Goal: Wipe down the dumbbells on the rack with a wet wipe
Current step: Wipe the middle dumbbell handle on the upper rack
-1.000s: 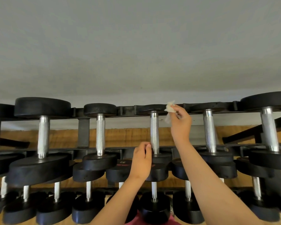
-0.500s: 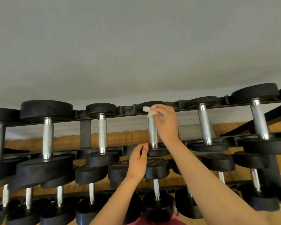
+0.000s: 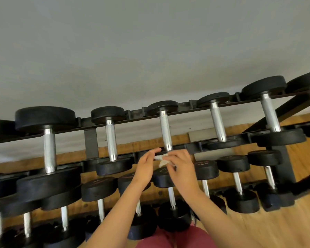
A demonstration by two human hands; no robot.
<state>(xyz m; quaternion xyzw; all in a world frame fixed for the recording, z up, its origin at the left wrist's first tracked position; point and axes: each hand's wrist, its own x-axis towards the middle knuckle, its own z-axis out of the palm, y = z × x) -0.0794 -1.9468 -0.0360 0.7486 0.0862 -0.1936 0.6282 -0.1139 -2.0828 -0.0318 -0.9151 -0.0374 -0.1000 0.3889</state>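
Note:
A black rack (image 3: 90, 138) carries rows of black dumbbells with silver handles. The middle dumbbell of the top row (image 3: 166, 130) stands bare, its handle fully in sight. Just below its near end, my right hand (image 3: 182, 166) pinches a crumpled white wet wipe (image 3: 162, 160). My left hand (image 3: 147, 164) is beside it, fingers fairly straight, fingertips touching the wipe's left end. Both hands are in front of the dumbbell's near head, which they hide.
Neighbouring top-row dumbbells stand at left (image 3: 111, 140) and right (image 3: 217, 122). Lower rows of smaller dumbbells (image 3: 205, 169) sit under my forearms. A grey wall (image 3: 150, 51) rises behind the rack, wooden floor (image 3: 276, 221) lies at right.
My right hand came down from the top of the middle dumbbell's handle to its near end with the wipe. My left hand let go of the dumbbell's near head and met the wipe.

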